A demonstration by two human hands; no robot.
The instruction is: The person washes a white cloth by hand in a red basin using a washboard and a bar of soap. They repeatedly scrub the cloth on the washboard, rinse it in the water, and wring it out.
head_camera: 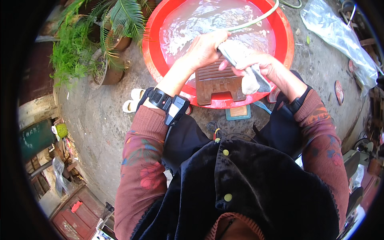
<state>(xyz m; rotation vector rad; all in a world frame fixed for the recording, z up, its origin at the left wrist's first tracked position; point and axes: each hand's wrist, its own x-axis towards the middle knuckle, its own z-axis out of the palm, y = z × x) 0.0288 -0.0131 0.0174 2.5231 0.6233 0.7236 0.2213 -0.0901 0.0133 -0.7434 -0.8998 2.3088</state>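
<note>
In the head view, a red plastic tub [287, 33] of cloudy water stands before me. My left hand [207, 49] grips one end of a wet, light grey-and-white cloth [255, 78]. My right hand [255, 63] is closed round the cloth's middle, and its loose end hangs below the fingers. Beneath both hands, a brown ridged washboard [220, 84] leans on the near rim of the tub. A pale green hose [255, 21] runs over the far right rim towards the water beside my left hand; where it ends I cannot tell.
Potted plants [105, 70] stand left of the tub. A teal soap dish [238, 112] and a blue-handled brush [262, 107] lie on the concrete floor near my feet. Clear plastic sheeting [339, 39] lies at the right. White shoes [133, 100] rest left of the tub.
</note>
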